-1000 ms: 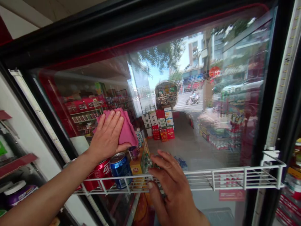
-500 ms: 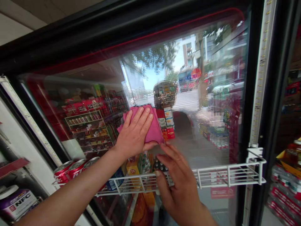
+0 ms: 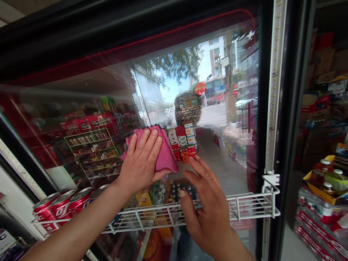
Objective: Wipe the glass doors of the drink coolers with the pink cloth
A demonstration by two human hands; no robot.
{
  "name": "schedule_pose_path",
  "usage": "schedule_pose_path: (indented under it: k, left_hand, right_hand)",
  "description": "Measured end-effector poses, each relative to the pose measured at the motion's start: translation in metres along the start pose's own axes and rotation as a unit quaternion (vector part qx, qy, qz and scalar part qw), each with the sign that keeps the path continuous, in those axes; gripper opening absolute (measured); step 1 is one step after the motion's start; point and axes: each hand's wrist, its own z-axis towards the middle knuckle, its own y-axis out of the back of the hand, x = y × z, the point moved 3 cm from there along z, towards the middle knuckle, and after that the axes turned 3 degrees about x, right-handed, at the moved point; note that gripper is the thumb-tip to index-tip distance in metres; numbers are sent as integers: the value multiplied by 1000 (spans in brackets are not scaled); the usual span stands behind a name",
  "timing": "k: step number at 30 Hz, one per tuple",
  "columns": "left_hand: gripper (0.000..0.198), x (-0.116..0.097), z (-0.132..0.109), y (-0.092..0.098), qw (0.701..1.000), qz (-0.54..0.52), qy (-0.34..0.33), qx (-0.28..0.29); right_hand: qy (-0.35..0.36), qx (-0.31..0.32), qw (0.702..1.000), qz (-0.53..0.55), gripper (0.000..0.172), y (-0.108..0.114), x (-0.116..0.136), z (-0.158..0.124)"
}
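Note:
A pink cloth (image 3: 165, 154) lies against the glass door pane (image 3: 231, 159), pressed there by my left hand (image 3: 143, 156). That hand is flat on the cloth, its fingers stretched upward and its thumb along the lower edge. A darker layer peeks out behind the cloth's top and left edges. To the right and lower, my right hand (image 3: 208, 201) is held up with fingers apart and bent, holding nothing. It is in front of the white wire door rack (image 3: 247, 206), apart from the cloth; whether it touches the rack or glass I cannot tell.
Red drink cans (image 3: 63, 204) stand in the rack's left end, partly behind my left forearm. The black door frame (image 3: 293, 108) and a slotted metal strip (image 3: 273, 90) border the pane. Wrapped bottle packs (image 3: 320, 228) are stacked at right. Shelves and a street show as reflections.
The view has turned, so the door appears farther left. Against the door, the cloth and my left hand have slid slightly right. My right hand now has a wider gap from the cloth.

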Motion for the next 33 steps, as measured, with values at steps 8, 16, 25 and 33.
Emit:
schedule_pose_path:
  k: [8, 16, 25, 33]
  left_hand:
    - [124, -56, 49, -8, 1000, 9, -18, 7]
    - [116, -95, 81, -10, 999, -2, -38, 22]
    - [122, -60, 29, -4, 998, -28, 42, -26]
    - [125, -90, 71, -10, 999, -24, 25, -9]
  right_hand:
    - [-14, -36, 996, -75, 52, 33, -35, 7]
    - [-32, -9, 993, -112, 71, 47, -43, 8]
    - [-35, -40, 993, -107, 69, 82, -53, -9]
    - [-63, -58, 993, -87, 64, 91, -64, -31]
